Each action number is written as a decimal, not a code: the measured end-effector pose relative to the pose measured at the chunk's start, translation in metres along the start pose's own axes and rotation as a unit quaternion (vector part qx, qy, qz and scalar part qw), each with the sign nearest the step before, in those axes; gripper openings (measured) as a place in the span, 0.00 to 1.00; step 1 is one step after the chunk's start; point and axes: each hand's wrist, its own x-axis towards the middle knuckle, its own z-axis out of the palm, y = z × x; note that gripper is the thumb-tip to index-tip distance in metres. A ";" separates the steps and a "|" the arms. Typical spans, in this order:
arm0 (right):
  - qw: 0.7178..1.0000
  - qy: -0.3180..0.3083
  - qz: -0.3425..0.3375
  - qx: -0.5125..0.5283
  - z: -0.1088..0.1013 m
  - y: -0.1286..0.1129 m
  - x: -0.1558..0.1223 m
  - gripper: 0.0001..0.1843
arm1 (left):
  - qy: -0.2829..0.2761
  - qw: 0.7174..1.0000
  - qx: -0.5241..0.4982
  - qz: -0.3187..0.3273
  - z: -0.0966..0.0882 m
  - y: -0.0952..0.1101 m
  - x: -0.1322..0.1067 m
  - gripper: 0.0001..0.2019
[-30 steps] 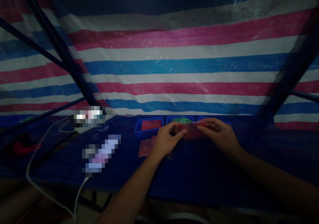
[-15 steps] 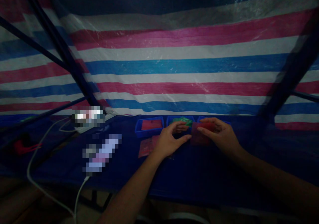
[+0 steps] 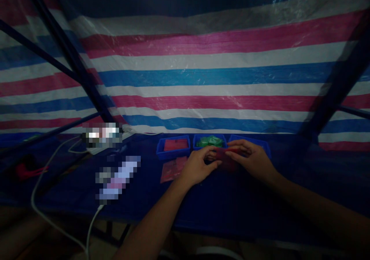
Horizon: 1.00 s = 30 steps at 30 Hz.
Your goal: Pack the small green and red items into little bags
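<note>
My right hand (image 3: 253, 157) is closed on a small red translucent plastic bag (image 3: 224, 154), thumb in front and fingers behind. Motion blurs the bag, and its contents cannot be made out. Just left of it, my left hand (image 3: 200, 165) has its fingers curled and its thumb apart, close to the bag's left edge. Whether they touch is unclear. Beside my left wrist, flat red plastic bags (image 3: 170, 170) lie on the table, partly covered by the hand.
Along the back stand three blue trays: one with red pieces (image 3: 175, 145), one with green packets (image 3: 211, 141), and a right tray (image 3: 265, 147) mostly behind my hand. A blurred-out phone-like object (image 3: 120, 179) with a white cable (image 3: 91, 221) lies left. Dark metal poles flank the table.
My right hand has moved slightly left and brought the red bag closer to my left hand. The bag has tilted flatter, and the green packets show more fully.
</note>
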 end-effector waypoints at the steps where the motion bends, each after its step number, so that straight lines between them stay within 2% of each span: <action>1: 1.000 0.006 -0.002 0.002 0.000 0.000 0.000 0.21 | -0.003 1.000 -0.001 0.005 0.000 0.001 0.000 0.23; 4: 1.000 -0.007 -0.006 0.021 0.000 0.001 0.000 0.22 | -0.006 1.000 0.022 0.020 -0.001 0.005 -0.002 0.23; 7: 0.999 -0.028 -0.007 0.032 0.001 0.000 0.000 0.23 | -0.005 0.994 0.103 0.032 -0.001 0.010 -0.005 0.20; 10: 0.999 -0.021 -0.001 0.038 0.001 -0.001 0.000 0.21 | -0.001 0.987 0.157 0.045 -0.001 0.015 -0.006 0.21; 15: 0.994 -0.002 0.028 0.103 0.001 -0.004 0.001 0.22 | -0.002 0.983 0.182 0.012 0.000 0.021 -0.007 0.24; 18: 0.990 -0.001 0.042 0.134 0.001 -0.004 0.002 0.23 | -0.004 0.985 0.173 -0.004 -0.002 0.021 -0.006 0.21; 22: 0.987 0.039 0.032 0.150 -0.002 -0.003 0.005 0.22 | 0.050 0.994 0.096 0.001 -0.007 0.015 -0.002 0.21; 25: 0.985 0.061 0.034 0.155 -0.001 -0.001 0.007 0.23 | 0.094 0.995 -0.043 0.001 -0.009 0.008 0.002 0.21; 28: 0.985 0.047 0.039 0.161 0.001 0.002 0.006 0.24 | 0.131 0.977 -0.171 -0.003 -0.009 0.002 0.005 0.22; 30: 0.987 0.028 0.032 0.154 0.002 0.004 0.006 0.23 | 0.147 0.969 -0.200 -0.006 -0.010 0.001 0.007 0.24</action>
